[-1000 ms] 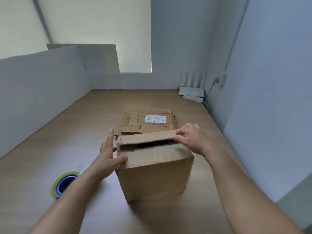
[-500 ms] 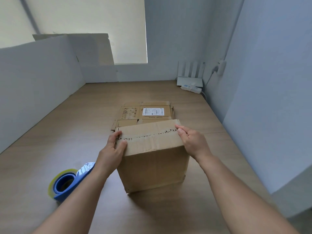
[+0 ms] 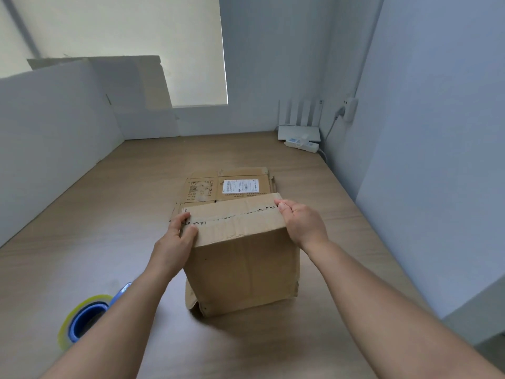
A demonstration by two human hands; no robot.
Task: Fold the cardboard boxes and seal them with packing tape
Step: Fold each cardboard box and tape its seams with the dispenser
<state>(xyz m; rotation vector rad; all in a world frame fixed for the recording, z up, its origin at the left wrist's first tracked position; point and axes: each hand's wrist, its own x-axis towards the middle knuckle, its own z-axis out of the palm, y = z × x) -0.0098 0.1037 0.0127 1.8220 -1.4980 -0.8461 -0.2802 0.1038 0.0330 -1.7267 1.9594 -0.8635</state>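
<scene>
Right, risk first: the box [image 3: 243,258] stands upright on the table [image 3: 131,192]. Its top flaps are folded shut but held down only by hands, with no tape visible across the seam [image 3: 232,215]. Left hand [image 3: 175,243] grips the box's top-left edge, thumb on the near flap, fingers curled at the seam's end. Right hand [image 3: 302,222] clamps the top-right edge, fingers curled over it.

Likely failure: the tape roll [image 3: 83,320] lies left of the box and nearer the camera, partly hidden by the left forearm. One hand must let go to fetch it, and the stiff, creased flaps could spring up then. A bottom flap [image 3: 192,299] also pokes out at the box's lower-left corner, so the base looks loose and the box may rock or skew under pressure. The seam edges are ragged and torn, probably a poor surface for tape.

Materials:
- **Box:** brown corrugated card, matte and dented, wrinkled along the near flap.
- **Roll:** glossy yellowish-clear tape on a blue plastic core.
- **Flattened cardboard** [image 3: 226,184]**:** lies just behind the box, with a white label on it.
- **Table:** smooth wood-grain.
</scene>
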